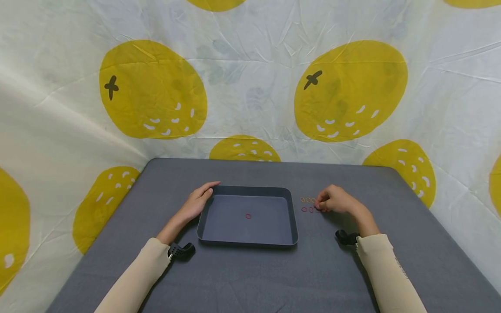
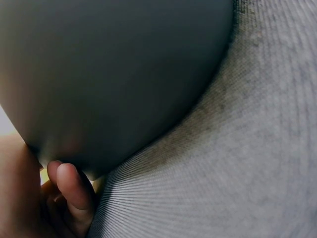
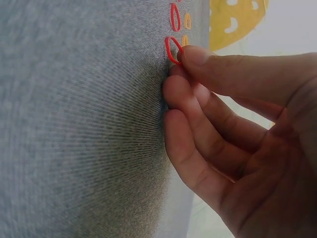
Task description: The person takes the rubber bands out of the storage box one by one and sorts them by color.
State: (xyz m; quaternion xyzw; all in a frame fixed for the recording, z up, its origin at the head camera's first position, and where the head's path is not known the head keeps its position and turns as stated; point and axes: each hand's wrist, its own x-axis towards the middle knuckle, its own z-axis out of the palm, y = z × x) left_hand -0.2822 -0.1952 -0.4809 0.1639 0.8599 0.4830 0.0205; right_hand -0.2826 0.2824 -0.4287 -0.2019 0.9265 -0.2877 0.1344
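A dark grey rectangular tray (image 1: 247,244) lies on the table, and one red rubber band (image 1: 248,216) rests on its floor. My left hand (image 1: 197,202) grips the tray's left rim near the far corner; in the left wrist view its fingers (image 2: 73,186) press against the tray's outer wall (image 2: 124,89). To the right of the tray, my right hand (image 1: 335,201) pinches a red rubber band (image 3: 169,49) between thumb and fingertips, low over the cloth. Beside it lie another red rubber band (image 3: 175,18) and yellow-orange rubber bands (image 1: 302,200), partly hidden by the fingers.
Grey cloth covers the table (image 1: 250,278). A white curtain (image 1: 250,95) with yellow fruit prints hangs behind and along both sides. Each wrist carries a black camera mount, one on the left wrist (image 1: 182,251) and one on the right wrist (image 1: 346,238).
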